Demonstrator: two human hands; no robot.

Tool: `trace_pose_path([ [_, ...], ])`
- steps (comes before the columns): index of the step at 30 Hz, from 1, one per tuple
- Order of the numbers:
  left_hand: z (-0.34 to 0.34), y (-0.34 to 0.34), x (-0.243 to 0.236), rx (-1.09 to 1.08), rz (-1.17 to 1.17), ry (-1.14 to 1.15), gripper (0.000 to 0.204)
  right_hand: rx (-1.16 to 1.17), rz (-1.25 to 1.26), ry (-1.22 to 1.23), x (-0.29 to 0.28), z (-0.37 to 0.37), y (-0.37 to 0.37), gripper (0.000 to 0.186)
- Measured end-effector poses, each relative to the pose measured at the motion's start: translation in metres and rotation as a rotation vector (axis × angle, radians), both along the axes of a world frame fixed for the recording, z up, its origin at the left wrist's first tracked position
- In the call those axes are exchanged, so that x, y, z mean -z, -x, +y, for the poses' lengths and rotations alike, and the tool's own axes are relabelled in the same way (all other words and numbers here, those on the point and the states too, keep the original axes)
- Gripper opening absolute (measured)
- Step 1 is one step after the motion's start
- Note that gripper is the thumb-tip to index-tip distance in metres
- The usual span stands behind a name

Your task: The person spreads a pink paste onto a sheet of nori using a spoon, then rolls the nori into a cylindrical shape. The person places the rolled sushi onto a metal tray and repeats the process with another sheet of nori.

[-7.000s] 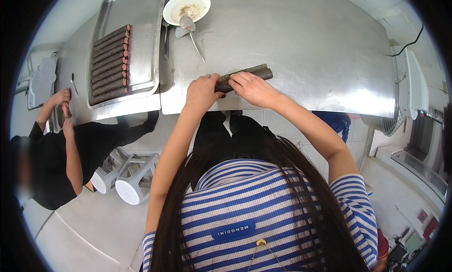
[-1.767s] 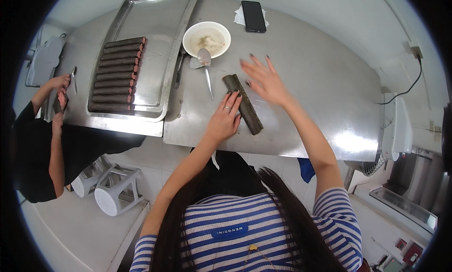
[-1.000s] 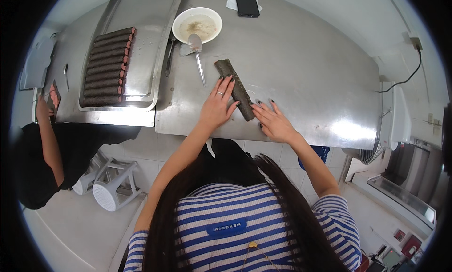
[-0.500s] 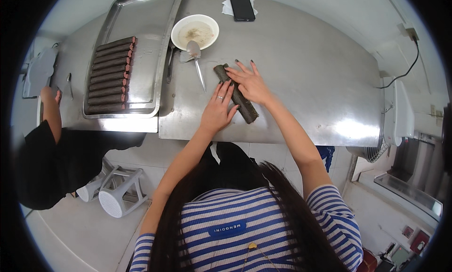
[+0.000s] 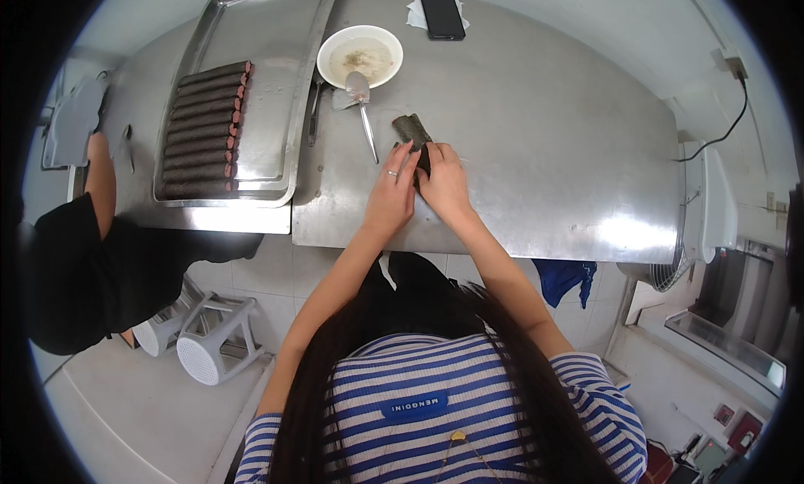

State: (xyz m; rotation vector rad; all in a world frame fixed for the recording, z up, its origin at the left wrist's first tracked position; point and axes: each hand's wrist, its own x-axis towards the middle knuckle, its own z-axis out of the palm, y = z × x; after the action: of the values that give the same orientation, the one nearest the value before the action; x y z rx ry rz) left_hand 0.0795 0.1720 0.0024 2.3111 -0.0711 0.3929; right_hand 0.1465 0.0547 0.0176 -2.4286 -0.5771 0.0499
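Note:
On the steel table in front of me lies a dark green seaweed roll [image 5: 409,127], its far end showing and its near part hidden under my hands. My left hand [image 5: 390,195] curls its fingers over the roll's left side. From the right, my right hand [image 5: 445,185] closes on the same roll, close beside the left. Beyond them a metal spoon [image 5: 368,126] leans with its broad head against a white bowl [image 5: 398,63] of pale, cloudy liquid with dark specks.
To the left, a steel tray [image 5: 299,124] holds several seaweed rolls [image 5: 201,128] with pink ends. A dark-handled utensil [image 5: 314,115] lies beside it. At the back is a black phone [image 5: 441,13] on white paper. Another person's arm [image 5: 101,178] is at far left, near grey stools [image 5: 219,337].
My right hand has drawn back toward me, from lying spread across the roll to gripping its side. My left hand has closed its fingers more. The view has shifted slightly.

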Motion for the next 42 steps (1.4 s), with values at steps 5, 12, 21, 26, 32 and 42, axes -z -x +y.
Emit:
trace_pose_path([
  [5, 0.016, -0.004, -0.027, 0.1, -0.012, -0.241, 0.049, -0.102, 0.038, 0.082, -0.006, -0.028, 0.006, 0.042],
  [12, 0.012, 0.003, -0.044, 0.315, 0.286, -0.284, 0.041, -0.325, -0.012, 0.088, -0.013, -0.06, 0.034, 0.038],
  [21, 0.003, 0.004, -0.039, 0.319, 0.354, -0.316, 0.027, -0.35, -0.073, 0.094, -0.008, -0.073, 0.043, 0.035],
  [26, 0.003, 0.001, -0.04, 0.327, 0.378, -0.356, 0.026, -0.245, -0.065, 0.123, -0.011, -0.102, 0.046, 0.032],
  [32, 0.005, -0.01, -0.045, 0.4, 0.43, -0.365, 0.027, -0.259, -0.13, 0.206, -0.02, -0.113, 0.046, 0.031],
  [42, 0.013, -0.039, -0.052, 0.469, 0.594, -0.28, 0.043, -0.393, -0.36, 0.159, -0.002, -0.073, 0.044, 0.032],
])
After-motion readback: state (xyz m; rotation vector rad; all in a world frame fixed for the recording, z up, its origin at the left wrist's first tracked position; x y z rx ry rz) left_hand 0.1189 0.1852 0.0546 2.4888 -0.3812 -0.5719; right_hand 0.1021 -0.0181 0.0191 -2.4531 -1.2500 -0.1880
